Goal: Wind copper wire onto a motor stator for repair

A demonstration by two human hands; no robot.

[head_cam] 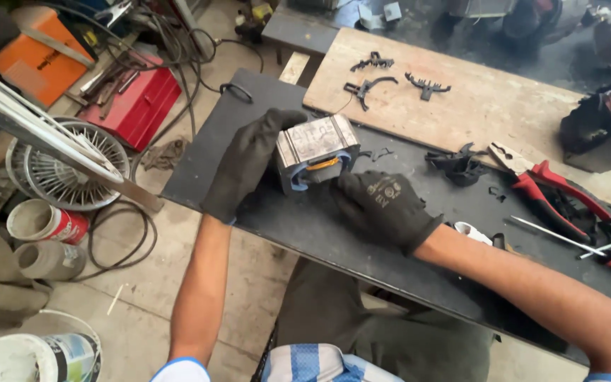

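My gloved left hand cups the metal stator block. My right hand grips its lower edge on the dark board.

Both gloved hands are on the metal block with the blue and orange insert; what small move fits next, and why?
Probably tilt the metal block so its blue-and-orange end faces up. The left hand braces its side, the right hand sits at that end, and the red-handled pliers lie untouched nearby.

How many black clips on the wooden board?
3 on the board: one clip near its far left edge, one just below it, one to their right. Similar black bits lie off it on the dark sheet.
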